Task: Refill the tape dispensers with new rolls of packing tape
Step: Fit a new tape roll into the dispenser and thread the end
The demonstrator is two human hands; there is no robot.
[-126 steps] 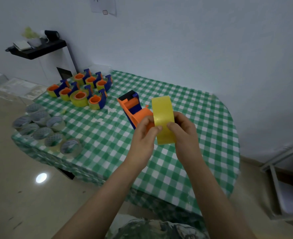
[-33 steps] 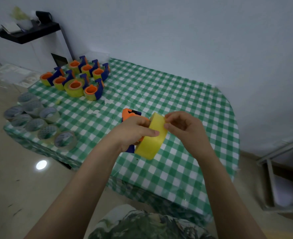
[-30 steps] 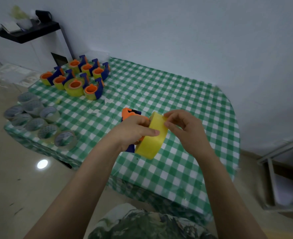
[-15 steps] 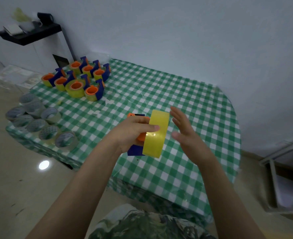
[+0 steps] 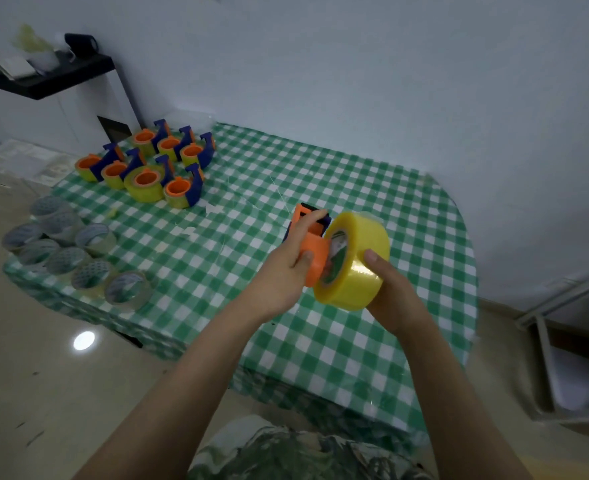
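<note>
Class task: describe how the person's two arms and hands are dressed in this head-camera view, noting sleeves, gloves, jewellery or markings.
Both forearms are bare up to the frame edge, with no sleeves showing. The left hand and right hand wear no gloves; no rings, watch or markings are visible. A camouflage-patterned garment shows at the bottom edge, below the arms.

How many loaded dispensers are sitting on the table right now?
7 loaded dispensers, clustered at the table's far-left corner: four in the nearer row, three behind. More hidden among them can't be ruled out.
</note>
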